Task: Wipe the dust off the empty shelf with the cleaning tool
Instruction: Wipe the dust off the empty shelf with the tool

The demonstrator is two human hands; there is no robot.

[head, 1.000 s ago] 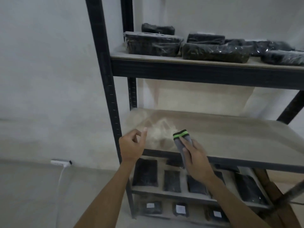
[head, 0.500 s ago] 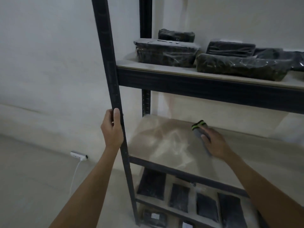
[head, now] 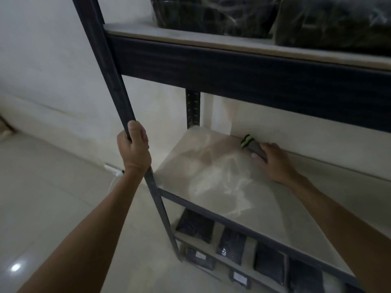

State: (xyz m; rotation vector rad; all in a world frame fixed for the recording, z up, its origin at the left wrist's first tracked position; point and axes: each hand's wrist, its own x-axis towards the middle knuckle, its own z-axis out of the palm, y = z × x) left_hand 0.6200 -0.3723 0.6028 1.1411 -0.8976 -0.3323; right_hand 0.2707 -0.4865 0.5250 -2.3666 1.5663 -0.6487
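The empty shelf (head: pixel 275 212) is a pale board in a dark metal rack, with white dust smears across its left half. My right hand (head: pixel 275 163) is closed on the cleaning tool (head: pixel 251 145), a grey cloth-like pad with green and black stripes at its tip. The tool lies against the board near the back wall. My left hand (head: pixel 134 146) is wrapped around the rack's front left post (head: pixel 110 68), level with the shelf.
The shelf above (head: pixel 232 42) holds dark plastic-wrapped packages (head: pixel 213 13). Lower shelves carry several flat black packets (head: pixel 231 245). A white power strip with its cable (head: pixel 113 169) lies on the tiled floor by the wall at the left.
My right hand has slid the tool from the shelf's front edge back to the rear wall. My left hand rose and gripped the post. The view has moved closer to the rack.
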